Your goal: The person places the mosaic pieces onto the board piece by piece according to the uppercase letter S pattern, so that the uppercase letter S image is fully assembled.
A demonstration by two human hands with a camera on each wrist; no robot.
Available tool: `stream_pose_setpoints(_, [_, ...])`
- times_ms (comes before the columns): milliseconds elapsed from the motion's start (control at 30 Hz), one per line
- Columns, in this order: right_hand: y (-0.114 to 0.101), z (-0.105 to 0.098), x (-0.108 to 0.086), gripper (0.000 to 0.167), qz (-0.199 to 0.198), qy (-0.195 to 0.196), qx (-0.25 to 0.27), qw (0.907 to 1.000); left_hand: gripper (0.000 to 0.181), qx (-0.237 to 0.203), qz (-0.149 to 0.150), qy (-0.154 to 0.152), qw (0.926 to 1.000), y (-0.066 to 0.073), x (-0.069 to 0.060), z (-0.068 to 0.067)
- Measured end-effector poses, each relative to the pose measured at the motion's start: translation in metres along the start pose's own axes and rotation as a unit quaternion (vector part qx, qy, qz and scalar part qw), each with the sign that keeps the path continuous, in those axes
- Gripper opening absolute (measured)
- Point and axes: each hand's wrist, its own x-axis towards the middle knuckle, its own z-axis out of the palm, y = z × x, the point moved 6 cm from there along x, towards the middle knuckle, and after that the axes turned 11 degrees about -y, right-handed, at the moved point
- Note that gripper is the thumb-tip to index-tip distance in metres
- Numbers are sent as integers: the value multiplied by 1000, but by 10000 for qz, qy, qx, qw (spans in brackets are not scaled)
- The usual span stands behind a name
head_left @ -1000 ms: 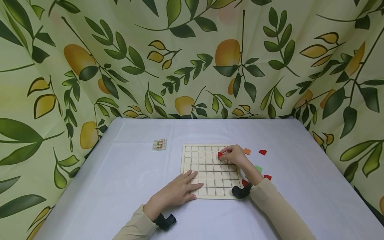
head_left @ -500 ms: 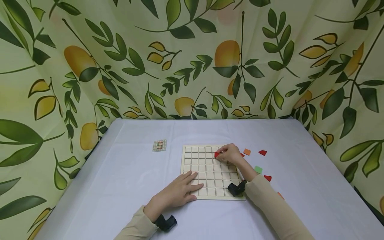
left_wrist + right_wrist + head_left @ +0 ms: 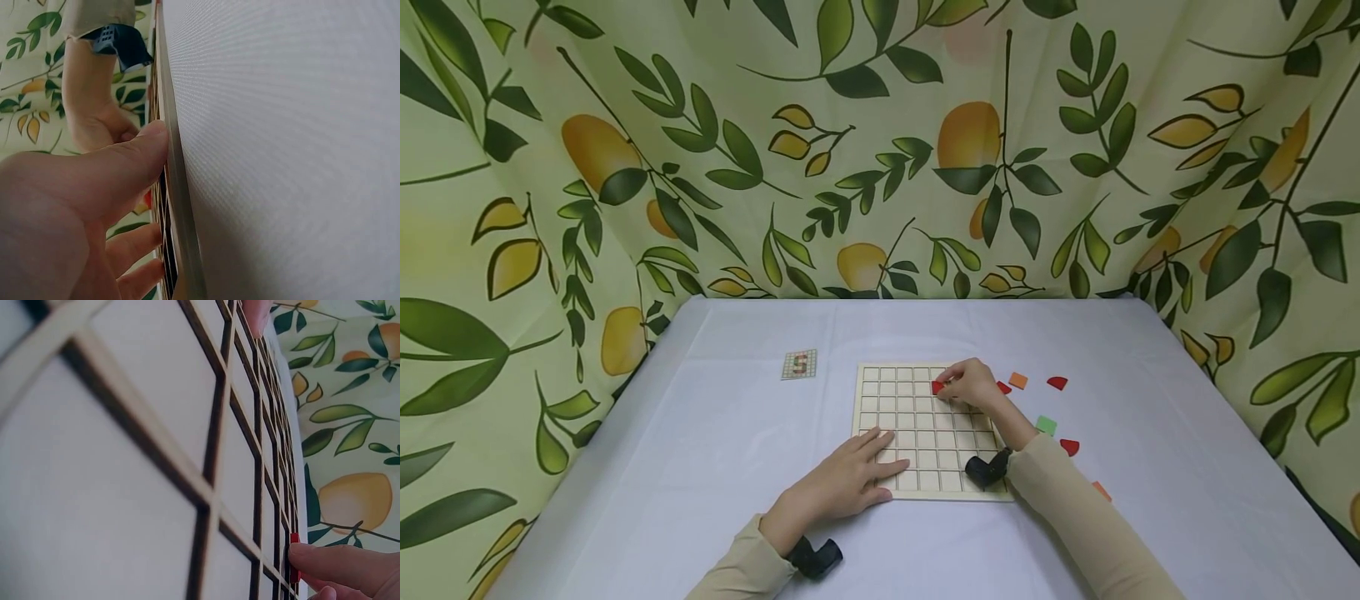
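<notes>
A pale wooden grid board (image 3: 917,433) of square cells lies flat on the table. My left hand (image 3: 842,475) rests on its near left corner, fingers spread over the cells; in the left wrist view the thumb (image 3: 153,140) lies along the board's edge. Over the far part of the grid, right of its middle, my right hand (image 3: 970,385) pinches a small red piece (image 3: 937,387). The right wrist view shows this red piece (image 3: 294,556) at the fingertips, down at the grid. Whether it sits fully inside a cell I cannot tell.
Right of the board lie loose pieces: red quarter-rounds (image 3: 1057,382), an orange square (image 3: 1018,381), a green piece (image 3: 1046,425) and another red one (image 3: 1070,447). An orange piece (image 3: 1102,491) is partly behind the right sleeve. A small pattern card (image 3: 799,364) lies at the far left.
My right hand has moved left across the far rows with the red piece, slowing over the last half second. A red piece behind that hand has come into view. The left hand stays put.
</notes>
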Motion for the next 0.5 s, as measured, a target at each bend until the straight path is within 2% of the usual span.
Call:
stream_pose_setpoints(233, [3, 1, 1, 22, 177, -38, 29, 9998, 47, 8, -15, -10, 10000, -1, 0, 0])
stream_pose_setpoints(500, [4, 0, -5, 26, 179, -86, 243, 9995, 47, -99, -82, -81, 9999, -2, 2, 2])
